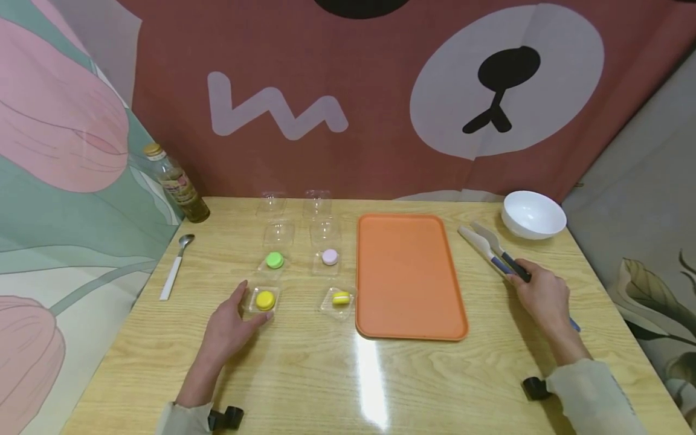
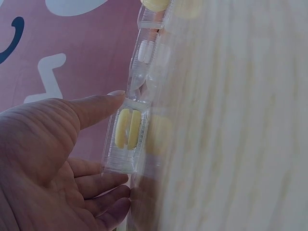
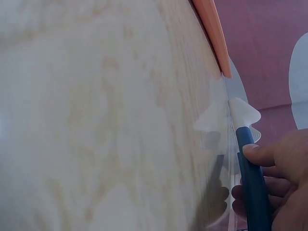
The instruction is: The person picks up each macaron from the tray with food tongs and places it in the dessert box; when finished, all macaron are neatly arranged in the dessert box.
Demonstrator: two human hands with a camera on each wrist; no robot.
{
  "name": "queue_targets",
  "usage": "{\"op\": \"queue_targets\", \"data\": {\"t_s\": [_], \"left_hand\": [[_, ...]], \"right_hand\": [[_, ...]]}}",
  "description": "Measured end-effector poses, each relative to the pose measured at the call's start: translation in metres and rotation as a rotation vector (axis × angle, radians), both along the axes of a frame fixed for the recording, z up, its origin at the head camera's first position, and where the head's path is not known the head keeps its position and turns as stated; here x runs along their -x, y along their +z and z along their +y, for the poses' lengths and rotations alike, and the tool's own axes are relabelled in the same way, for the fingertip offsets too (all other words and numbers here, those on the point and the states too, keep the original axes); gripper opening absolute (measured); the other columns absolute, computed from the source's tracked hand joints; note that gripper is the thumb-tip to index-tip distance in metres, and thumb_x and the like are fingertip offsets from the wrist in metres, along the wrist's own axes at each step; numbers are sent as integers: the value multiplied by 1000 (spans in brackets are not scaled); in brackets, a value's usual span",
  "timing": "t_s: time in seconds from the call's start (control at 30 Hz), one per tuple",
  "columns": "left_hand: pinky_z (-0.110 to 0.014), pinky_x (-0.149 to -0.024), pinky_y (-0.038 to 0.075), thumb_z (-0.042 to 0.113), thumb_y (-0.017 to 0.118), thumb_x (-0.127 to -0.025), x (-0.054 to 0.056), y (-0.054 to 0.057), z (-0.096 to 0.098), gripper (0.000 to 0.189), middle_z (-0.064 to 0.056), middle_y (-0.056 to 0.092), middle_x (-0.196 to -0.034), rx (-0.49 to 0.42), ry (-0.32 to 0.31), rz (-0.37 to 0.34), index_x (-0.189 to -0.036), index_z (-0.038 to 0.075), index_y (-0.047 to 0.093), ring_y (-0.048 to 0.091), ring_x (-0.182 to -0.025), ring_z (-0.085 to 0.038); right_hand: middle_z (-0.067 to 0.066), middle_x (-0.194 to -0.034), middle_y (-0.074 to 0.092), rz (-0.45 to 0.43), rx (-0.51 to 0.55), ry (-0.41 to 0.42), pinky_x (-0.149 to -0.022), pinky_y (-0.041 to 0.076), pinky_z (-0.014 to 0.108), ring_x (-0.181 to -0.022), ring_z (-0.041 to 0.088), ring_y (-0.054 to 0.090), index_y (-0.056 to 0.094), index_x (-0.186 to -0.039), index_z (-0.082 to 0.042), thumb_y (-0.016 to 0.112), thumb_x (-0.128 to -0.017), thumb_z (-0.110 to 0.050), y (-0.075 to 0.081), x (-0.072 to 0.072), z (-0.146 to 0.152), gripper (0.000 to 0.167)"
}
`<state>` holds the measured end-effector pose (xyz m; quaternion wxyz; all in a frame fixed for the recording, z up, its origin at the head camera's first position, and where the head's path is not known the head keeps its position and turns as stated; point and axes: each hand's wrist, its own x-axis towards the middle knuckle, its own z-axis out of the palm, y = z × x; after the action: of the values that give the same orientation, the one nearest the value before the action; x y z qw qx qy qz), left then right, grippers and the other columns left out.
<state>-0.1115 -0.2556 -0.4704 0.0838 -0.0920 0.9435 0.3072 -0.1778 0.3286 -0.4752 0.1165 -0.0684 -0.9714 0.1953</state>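
My left hand (image 1: 231, 326) straddles a clear plastic box holding a yellow macaron (image 1: 265, 300). In the left wrist view, the thumb lies at the box's (image 2: 110, 161) top edge and loosely bent fingers are by its lower edge. Another yellow macaron (image 1: 341, 298), on its side, a green macaron (image 1: 274, 260) and a lilac macaron (image 1: 329, 257) sit in clear trays. At the right, my right hand (image 1: 542, 296) grips a blue-handled knife (image 1: 481, 244) and a black-handled spreader (image 1: 492, 238) together. In the right wrist view, the thumb presses the blue handle (image 3: 255, 187).
An orange tray (image 1: 410, 275) lies mid-table, with a white bowl (image 1: 533, 215) at the back right. Clear lids (image 1: 279, 232) stand behind the macarons. A spoon (image 1: 176, 266) and a bottle (image 1: 176, 184) are at the left.
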Motion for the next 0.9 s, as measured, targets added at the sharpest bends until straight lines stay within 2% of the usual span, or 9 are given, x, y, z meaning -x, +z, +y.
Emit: {"op": "queue_targets", "data": {"t_s": [0.53,0.9], "left_hand": [[-61,-117,32,42,73,-91,-2,-2,-2,97,-30,32,-159,-32,-6,16,-160,-1,20,31,-146,-49],[-61,-116,33,40,74,-92,-2,-1,-1,97,-31,32,-159,-38,-20,38,-160,-3,19,32,-146,-50]], "right_hand": [[32,-111,69,-26,-35,59,-73,44,61,-95,57,63,63,-124,6,75,-89,-16,-1,-1,-2,43],[34,-119,65,-128,-46,57,-77,44,61,-101,57,61,57,-131,7,73,-91,-23,6,3,1,52]]}}
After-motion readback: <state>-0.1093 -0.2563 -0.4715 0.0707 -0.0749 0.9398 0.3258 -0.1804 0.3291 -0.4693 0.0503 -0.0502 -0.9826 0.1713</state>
